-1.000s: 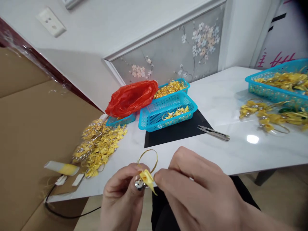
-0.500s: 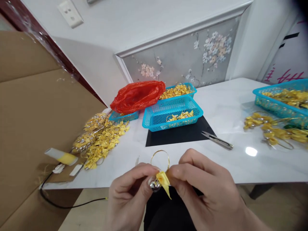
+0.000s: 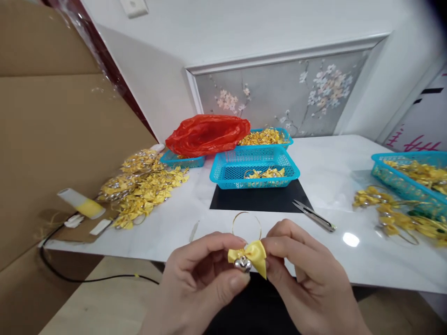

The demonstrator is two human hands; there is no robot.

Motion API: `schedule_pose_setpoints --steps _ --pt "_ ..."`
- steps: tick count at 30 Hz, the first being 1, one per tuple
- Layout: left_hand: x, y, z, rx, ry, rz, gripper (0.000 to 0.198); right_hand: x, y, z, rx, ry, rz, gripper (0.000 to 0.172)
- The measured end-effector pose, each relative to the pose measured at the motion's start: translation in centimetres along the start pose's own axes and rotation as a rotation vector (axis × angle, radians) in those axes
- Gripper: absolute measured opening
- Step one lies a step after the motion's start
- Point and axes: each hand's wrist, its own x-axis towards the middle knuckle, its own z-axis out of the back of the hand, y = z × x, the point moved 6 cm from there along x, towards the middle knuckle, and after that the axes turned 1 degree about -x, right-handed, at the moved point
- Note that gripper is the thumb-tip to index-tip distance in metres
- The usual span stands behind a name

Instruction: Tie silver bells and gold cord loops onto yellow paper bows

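Note:
Between my two hands, just over the table's front edge, is a yellow ribbon bow (image 3: 256,255) with a silver jingle bell (image 3: 242,264) at its front. A thin gold cord loop (image 3: 247,213) stands up behind the bow. My left hand (image 3: 202,274) pinches the bow and bell from the left, thumb below the bell and forefinger above. My right hand (image 3: 303,270) pinches the bow's right side between thumb and forefinger. The other fingers of both hands are curled in.
A blue basket (image 3: 220,179) with a few bows stands on a black mat (image 3: 237,201). Thread snips (image 3: 314,216) lie right of it. Bow heaps (image 3: 146,190) lie left, beside a red plastic bag (image 3: 209,135). Another blue basket (image 3: 412,179) and loose bows (image 3: 387,211) are at right.
The bow has turned and spread, so both its loops and the bell now face me. My left thumb has shifted under the bell. The camera view has tilted slightly.

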Motion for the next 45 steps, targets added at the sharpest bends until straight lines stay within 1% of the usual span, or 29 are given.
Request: schedule_pose_setpoints --steps 3,6,8,10,13,15,17,20,24,29,33,36,40,45 --pt "0.0 -0.7 -0.4 0.089 -0.006 -0.044 0.031 0.0 0.0 -0.2 0.02 0.001 -0.027 0.021" --pt "0.1 -1.4 -0.3 0.214 -0.062 -0.16 0.026 0.0 0.0 0.0 0.022 -0.037 -0.058 0.021" --pt "0.0 -1.7 -0.3 0.268 -0.08 -0.225 0.025 0.0 0.1 -0.2 0.005 -0.013 -0.053 0.021" --pt "0.1 -1.6 -0.1 0.287 -0.1 -0.246 0.022 0.0 0.1 -0.5 -0.014 0.019 -0.042 0.023" --pt "0.4 -0.7 0.1 0.237 -0.081 -0.18 0.012 -0.2 -0.1 -0.5 -0.016 0.004 -0.049 0.022" --pt "0.7 0.2 0.1 0.145 -0.038 -0.11 0.014 -0.2 -0.2 -0.5 -0.024 -0.018 -0.05 0.022" --pt "1.1 1.0 0.0 0.038 -0.007 -0.057 0.017 -0.2 -0.3 -0.6 -0.044 0.011 -0.037 0.022" --pt "1.3 1.6 0.0 -0.047 0.01 -0.03 0.018 -0.2 -0.5 -0.7 -0.046 0.057 -0.034 0.024" --pt "1.3 1.6 -0.1 -0.045 0.02 -0.036 0.017 -0.2 -0.6 -0.6 -0.023 0.05 -0.05 0.024" --pt "1.3 1.7 -0.1 -0.04 0.01 -0.038 0.017 -0.4 -0.7 -0.6 -0.051 0.045 -0.03 0.025" --pt "1.4 2.0 -0.2 -0.104 0.013 0.004 0.015 -0.5 -0.9 -0.6 -0.07 0.052 -0.012 0.028" --pt "1.5 2.0 -0.6 -0.18 0.034 0.044 0.016 -0.4 -1.0 -0.5 -0.08 0.03 -0.004 0.028" --pt "1.8 1.9 -0.9 -0.225 0.039 0.081 0.017 -0.2 -1.1 -0.6 -0.127 0.037 -0.017 0.025" --pt "1.8 2.0 -0.7 -0.164 0.048 0.059 0.019 -0.1 -0.9 -0.6 -0.153 0.019 -0.036 0.019"
